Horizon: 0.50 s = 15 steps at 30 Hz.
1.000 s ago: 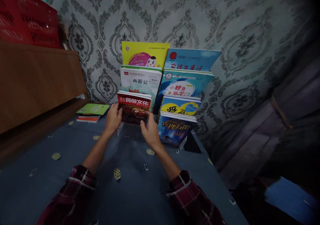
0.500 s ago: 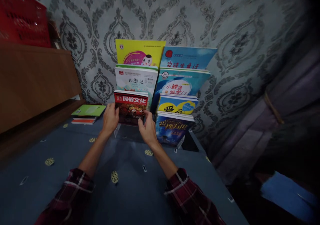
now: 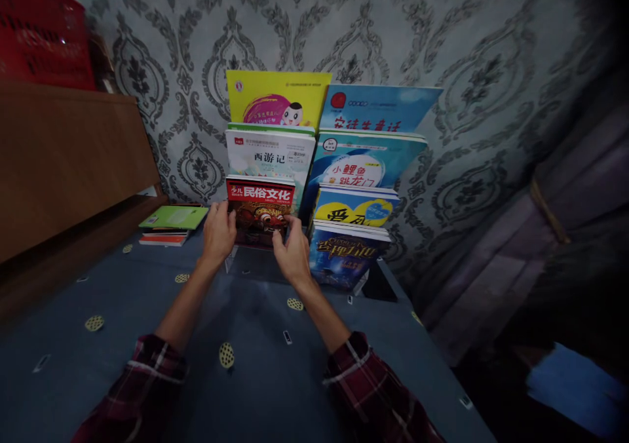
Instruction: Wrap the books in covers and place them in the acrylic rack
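The red book (image 3: 258, 210) stands upright, leaning slightly back, its cover facing the person at the front of one tiered column. At its left edge is the left hand (image 3: 217, 231), fingers partly curled, thumb near the cover's margin; at its right edge is the right hand (image 3: 293, 253), thumb and forefinger spread a little apart against the cover. Both touch the red book, but some fingertips are hidden, so I cannot tell whether either one pinches it or only steadies it. Behind the red book rises a white book (image 3: 270, 158), and behind that a yellow book (image 3: 275, 89). To the red book's right is a second column: a dark blue book (image 3: 344, 253) in front, then a blue-and-yellow book (image 3: 351, 204), a teal book (image 3: 363, 161) and a light blue book (image 3: 383, 105). Well left of the red book, a small pile topped by a green book (image 3: 171, 217) lies flat on the patterned cloth (image 3: 255, 390). The arranging looks well along: both columns stand in steps, the red book seems placed but not yet released, and the pile remains unshelved, though whether it belongs there is unclear.
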Motion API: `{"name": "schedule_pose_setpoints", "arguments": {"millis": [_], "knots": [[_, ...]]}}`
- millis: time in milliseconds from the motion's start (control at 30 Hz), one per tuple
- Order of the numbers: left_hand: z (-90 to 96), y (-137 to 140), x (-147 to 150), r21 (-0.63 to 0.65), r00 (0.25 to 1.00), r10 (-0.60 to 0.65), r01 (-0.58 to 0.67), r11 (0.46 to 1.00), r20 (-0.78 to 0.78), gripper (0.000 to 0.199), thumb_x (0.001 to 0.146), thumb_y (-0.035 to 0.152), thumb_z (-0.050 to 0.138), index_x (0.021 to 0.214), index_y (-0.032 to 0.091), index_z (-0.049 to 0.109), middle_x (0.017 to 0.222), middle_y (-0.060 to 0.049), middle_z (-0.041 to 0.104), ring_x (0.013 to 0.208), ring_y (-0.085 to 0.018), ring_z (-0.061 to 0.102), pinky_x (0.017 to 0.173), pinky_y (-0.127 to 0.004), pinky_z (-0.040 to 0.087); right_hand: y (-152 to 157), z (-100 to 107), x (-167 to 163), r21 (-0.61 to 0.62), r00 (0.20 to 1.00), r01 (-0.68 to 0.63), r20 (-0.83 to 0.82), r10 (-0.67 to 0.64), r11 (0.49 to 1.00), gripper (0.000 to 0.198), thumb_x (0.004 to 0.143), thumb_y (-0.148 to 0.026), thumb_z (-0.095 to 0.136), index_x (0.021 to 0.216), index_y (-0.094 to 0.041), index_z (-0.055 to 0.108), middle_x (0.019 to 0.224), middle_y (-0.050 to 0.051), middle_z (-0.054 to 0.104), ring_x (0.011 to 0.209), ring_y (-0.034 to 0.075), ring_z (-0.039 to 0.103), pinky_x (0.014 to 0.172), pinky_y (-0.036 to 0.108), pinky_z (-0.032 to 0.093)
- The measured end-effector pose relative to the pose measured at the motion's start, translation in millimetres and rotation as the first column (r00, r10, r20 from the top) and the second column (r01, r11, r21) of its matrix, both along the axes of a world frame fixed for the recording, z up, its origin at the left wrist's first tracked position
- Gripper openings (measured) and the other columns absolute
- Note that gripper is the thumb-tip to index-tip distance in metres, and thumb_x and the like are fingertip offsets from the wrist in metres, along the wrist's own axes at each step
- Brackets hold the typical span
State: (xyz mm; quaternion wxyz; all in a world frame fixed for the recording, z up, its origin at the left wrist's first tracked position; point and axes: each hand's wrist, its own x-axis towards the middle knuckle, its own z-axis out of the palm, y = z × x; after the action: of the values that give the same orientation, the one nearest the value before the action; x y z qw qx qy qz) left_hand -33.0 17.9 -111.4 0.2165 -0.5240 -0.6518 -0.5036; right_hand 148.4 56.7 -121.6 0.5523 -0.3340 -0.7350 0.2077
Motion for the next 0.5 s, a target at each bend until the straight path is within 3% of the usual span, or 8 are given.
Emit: {"name": "schedule_pose_setpoints", "arguments": {"millis": [367,500], "knots": [[1.0,3,-19,0.049,0.990,-0.122,0.119,0.992,0.069,0.022,0.090,0.029,0.056,0.105,0.019,0.068,0.089,-0.004,0.065,0.083,-0.021,0.060,0.081,-0.033,0.050,10,0,12,0.064,0.995,-0.076,0.064,0.072,0.995,0.033,0.089,-0.026,0.049,0.121,-0.019,0.056,0.117,0.015,0.072,0.101,0.027,0.067,0.091,0.046,0.054],[2.1,4,-26,0.055,0.983,-0.155,0.150,0.987,0.100,0.021,0.085,0.027,0.061,0.102,0.019,0.071,0.084,-0.002,0.065,0.079,-0.019,0.060,0.079,-0.032,0.050,11,-1,13,0.067,0.992,-0.091,0.094,0.085,0.994,0.035,0.089,-0.026,0.049,0.121,-0.017,0.057,0.117,0.015,0.072,0.099,0.027,0.067,0.091,0.046,0.054]]}}
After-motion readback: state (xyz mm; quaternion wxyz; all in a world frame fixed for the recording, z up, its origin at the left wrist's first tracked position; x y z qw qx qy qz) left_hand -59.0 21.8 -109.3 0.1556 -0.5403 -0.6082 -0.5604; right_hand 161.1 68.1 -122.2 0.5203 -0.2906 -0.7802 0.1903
